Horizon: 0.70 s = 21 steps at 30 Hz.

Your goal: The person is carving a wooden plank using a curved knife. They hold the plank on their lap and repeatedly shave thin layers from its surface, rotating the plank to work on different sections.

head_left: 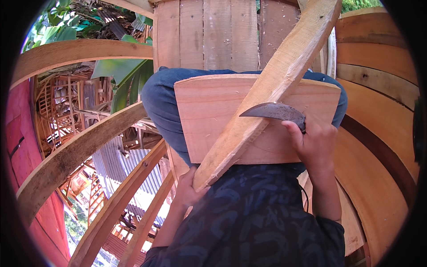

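Observation:
A long, roughly hewn wooden beam [271, 84] slants from the far right down to my waist at the left. My left hand [190, 189] is closed round its near end. In my right hand [313, 138] is a knife with a short, curved dark blade [271, 110]; its handle is mostly hidden in my fist. The blade lies over the beam's right edge, its tip pointing left; whether it touches the wood I cannot tell. Under the beam, a flat pale board [213, 111] rests across my lap, over my blue trousers [162, 107].
Ahead stands a plank surface [218, 31] with wood shavings on it. Curved planks [369, 160] wall the right side. To the left run open wooden rails [84, 151], with corrugated metal sheets [142, 167] and timber framing far below. Green leaves [124, 71] hang beyond the rails.

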### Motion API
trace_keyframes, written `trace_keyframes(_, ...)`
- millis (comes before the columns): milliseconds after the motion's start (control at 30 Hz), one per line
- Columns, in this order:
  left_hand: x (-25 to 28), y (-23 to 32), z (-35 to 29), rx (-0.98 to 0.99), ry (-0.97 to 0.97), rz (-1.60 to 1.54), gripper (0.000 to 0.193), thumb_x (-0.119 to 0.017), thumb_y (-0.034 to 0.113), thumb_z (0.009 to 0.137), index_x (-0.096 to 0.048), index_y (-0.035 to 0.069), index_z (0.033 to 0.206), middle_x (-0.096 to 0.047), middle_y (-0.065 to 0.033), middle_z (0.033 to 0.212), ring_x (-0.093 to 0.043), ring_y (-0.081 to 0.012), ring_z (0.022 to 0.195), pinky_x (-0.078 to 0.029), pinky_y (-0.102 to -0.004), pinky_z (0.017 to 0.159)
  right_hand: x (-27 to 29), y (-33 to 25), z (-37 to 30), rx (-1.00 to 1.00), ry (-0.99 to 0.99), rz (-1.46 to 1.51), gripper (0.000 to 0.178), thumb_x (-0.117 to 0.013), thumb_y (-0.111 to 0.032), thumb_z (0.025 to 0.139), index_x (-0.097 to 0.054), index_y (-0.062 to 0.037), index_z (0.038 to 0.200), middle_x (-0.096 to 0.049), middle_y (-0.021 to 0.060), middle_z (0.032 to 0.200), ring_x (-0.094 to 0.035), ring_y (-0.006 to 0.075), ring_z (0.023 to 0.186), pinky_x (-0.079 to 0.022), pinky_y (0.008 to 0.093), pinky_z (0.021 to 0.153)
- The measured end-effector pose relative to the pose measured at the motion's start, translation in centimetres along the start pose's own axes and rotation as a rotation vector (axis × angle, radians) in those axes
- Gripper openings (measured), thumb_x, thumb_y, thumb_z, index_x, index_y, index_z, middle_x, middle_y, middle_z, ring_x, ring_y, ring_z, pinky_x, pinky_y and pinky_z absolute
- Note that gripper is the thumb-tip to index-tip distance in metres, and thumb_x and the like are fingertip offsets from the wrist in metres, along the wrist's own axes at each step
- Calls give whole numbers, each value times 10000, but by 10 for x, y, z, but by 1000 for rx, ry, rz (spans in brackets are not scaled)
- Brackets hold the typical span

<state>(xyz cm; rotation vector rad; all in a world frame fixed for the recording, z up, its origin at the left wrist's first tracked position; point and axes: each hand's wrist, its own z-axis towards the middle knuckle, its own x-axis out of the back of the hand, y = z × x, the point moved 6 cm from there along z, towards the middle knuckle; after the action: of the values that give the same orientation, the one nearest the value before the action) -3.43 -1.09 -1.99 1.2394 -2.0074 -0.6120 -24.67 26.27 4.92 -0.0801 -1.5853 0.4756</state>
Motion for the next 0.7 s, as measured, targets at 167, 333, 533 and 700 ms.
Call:
trace_keyframes(167,4,7,2,-5,7,17,459,-748,216,630,-521,3,967,-601,-189,803,-632,-353,785,-482,-361,711,-2,3,3,-13,-30,-64,550,-648,-532,808,-514,-36,609,-502,153,509,-534,355,479,-386,398,425)
trace_keyframes(333,2,8,2,-33,32,-58,483,-754,249,638,-524,0,981,-601,-182,798,-630,-339,771,-481,-363,716,0,3,6,-19,-4,-48,545,-639,-517,824,-515,-26,622,-522,178,556,-539,373,516,-385,405,439)
trace_keyframes(533,-2,-7,-7,-22,27,-62,503,-752,294,652,-531,1,996,-604,-172,788,-628,-330,760,-479,-363,709,13,75,13,-329,211,4,596,-554,-496,911,-483,10,603,-428,145,497,-441,262,447,-348,387,448)
trace_keyframes(700,0,-9,-4,-33,5,-73,485,-746,330,658,-533,6,949,-605,-172,766,-632,-331,733,-479,-364,681,73,117,4,-450,202,50,571,-514,-449,952,-520,41,658,-376,113,500,-367,199,482,-338,370,476)
